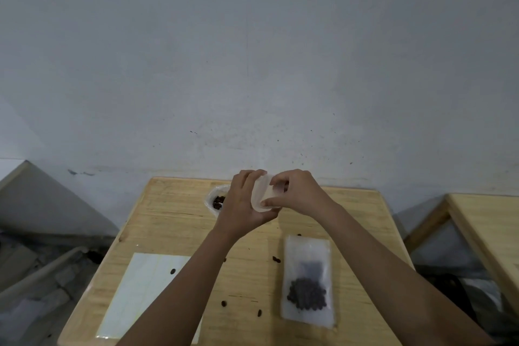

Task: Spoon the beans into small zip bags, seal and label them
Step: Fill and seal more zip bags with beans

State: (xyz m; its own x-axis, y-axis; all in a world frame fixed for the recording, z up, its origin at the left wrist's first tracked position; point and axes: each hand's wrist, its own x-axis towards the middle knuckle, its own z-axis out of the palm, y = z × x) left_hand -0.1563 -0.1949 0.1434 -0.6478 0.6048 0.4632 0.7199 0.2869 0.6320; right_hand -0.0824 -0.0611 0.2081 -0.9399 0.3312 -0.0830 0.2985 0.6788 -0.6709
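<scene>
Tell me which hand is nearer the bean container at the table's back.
Left. The left hand is just beside the container; the right hand is farther right, past the small bag both hold.

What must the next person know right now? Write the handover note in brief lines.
Left hand: grips the small zip bag, held above the far side of the table.
Right hand: pinches the same bag from the other side.
Bean container: behind the left hand, with beans inside.
Filled bag: lies flat, near right. No label is visible, and I cannot tell whether it is sealed.
White sheet: near left.
Loose beans: scattered on the table.
Done: one bag filled.
Left: fill the held bag, seal and label the bags, and probably gather the strays.
</scene>
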